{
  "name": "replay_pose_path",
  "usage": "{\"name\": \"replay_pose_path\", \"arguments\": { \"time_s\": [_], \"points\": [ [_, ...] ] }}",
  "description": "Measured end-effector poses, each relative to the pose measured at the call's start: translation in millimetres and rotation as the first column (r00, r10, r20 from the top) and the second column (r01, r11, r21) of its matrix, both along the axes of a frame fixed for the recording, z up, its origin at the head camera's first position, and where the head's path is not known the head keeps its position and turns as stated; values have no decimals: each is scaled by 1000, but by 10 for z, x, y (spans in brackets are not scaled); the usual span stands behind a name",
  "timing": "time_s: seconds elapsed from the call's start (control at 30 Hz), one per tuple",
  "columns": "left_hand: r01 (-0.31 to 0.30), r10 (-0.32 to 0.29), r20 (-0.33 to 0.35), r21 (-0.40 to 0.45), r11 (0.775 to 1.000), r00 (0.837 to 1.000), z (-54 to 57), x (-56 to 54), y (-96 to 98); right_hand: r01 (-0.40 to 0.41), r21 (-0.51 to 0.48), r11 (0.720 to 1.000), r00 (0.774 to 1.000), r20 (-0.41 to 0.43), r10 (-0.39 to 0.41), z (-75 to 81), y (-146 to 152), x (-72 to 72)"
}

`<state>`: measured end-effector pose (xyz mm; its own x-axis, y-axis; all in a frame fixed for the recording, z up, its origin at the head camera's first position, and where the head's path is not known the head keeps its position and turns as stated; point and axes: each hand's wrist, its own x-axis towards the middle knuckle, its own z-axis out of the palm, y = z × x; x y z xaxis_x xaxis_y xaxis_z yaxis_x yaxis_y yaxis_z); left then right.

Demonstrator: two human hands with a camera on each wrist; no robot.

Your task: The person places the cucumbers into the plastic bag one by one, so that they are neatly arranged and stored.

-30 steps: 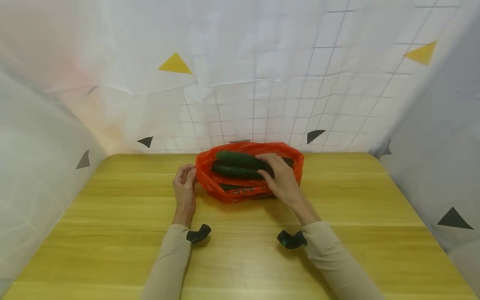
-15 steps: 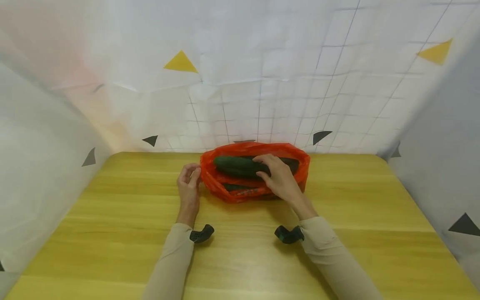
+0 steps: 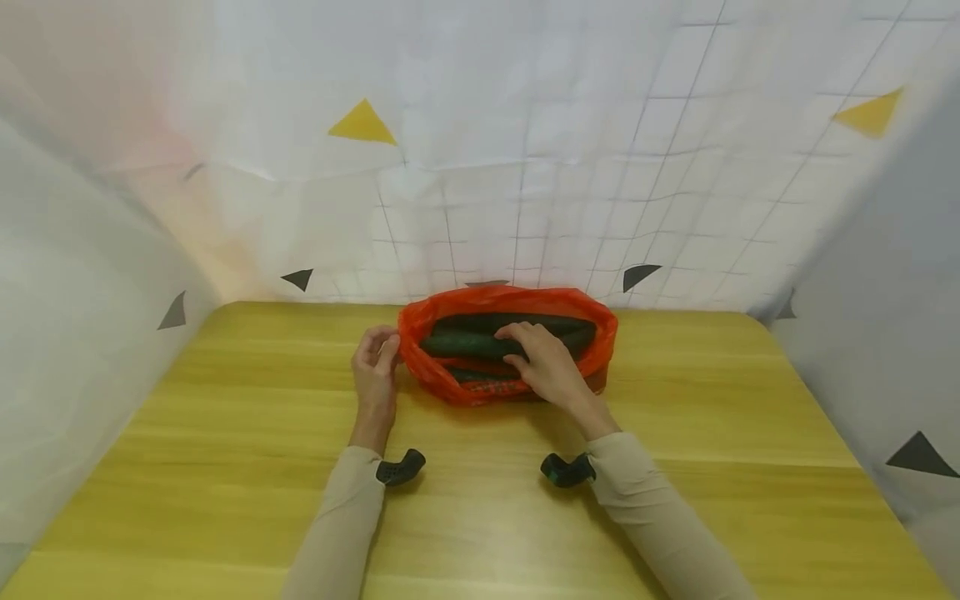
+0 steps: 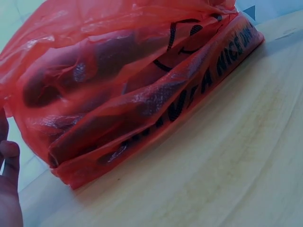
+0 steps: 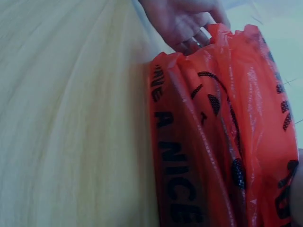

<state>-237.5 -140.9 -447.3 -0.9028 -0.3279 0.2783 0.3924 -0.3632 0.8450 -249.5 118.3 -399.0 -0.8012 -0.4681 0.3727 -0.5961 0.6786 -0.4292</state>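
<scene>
A red plastic bag (image 3: 437, 381) lies on the table with its mouth spread open toward me. Several dark green cucumbers are inside, one along the back (image 3: 487, 322). My right hand (image 3: 547, 364) reaches over the rim, its thumb and fingers curled round a cucumber (image 3: 461, 344) in the middle of the bag. At the left end, my left hand (image 3: 375, 371) pinches the bag's rim. In the left wrist view, cucumber shapes show dimly through the bag (image 4: 142, 94). The right wrist view shows the left hand (image 5: 182, 21) at the bag's edge; the right hand is mostly out of frame.
The bag stands near the back edge of the wooden table (image 3: 465, 533). White sheeting with grid lines and triangles (image 3: 363, 123) rises behind and at both sides. A black wrist device (image 3: 401, 468) sits on the left sleeve, another (image 3: 567, 471) on the right.
The right hand has lowered the cucumber deeper into the bag and moved slightly left and down. The left hand keeps its hold on the rim.
</scene>
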Motion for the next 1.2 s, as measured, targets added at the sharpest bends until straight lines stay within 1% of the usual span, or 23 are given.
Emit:
{"name": "replay_pose_path", "arguments": {
  "time_s": [0.2,0.33,0.47,0.57,0.7,0.87,1.03,1.2],
  "points": [
    [6,-6,20,-4,1000,1000,-12,-6,-12,26,13,1000,1000,-16,-26,-18,-14,17],
    [12,-11,11,-22,1000,1000,-19,-2,-2,38,19,999,999,-18,-38,-34,-11,25],
    [12,-12,-9,-32,999,1000,-9,-11,3,34,22,999,998,-49,-33,-40,-19,14],
    [6,-6,-11,-28,1000,1000,-7,-17,1,21,34,999,998,-59,-19,-48,-30,10],
    [4,-4,-1,-27,1000,1000,-22,-6,4,17,56,998,998,-56,-14,-67,-36,19],
    [2,-2,0,-33,999,1000,-15,-2,8,24,76,997,997,-75,-18,-95,-42,17],
    [-1,1,-7,-43,999,1000,5,3,7,26,71,997,997,-80,-20,-96,-45,18],
    [2,-2,3,-41,999,1000,-17,6,12,35,82,996,997,-72,-29,-128,-37,27]
  ]
}}
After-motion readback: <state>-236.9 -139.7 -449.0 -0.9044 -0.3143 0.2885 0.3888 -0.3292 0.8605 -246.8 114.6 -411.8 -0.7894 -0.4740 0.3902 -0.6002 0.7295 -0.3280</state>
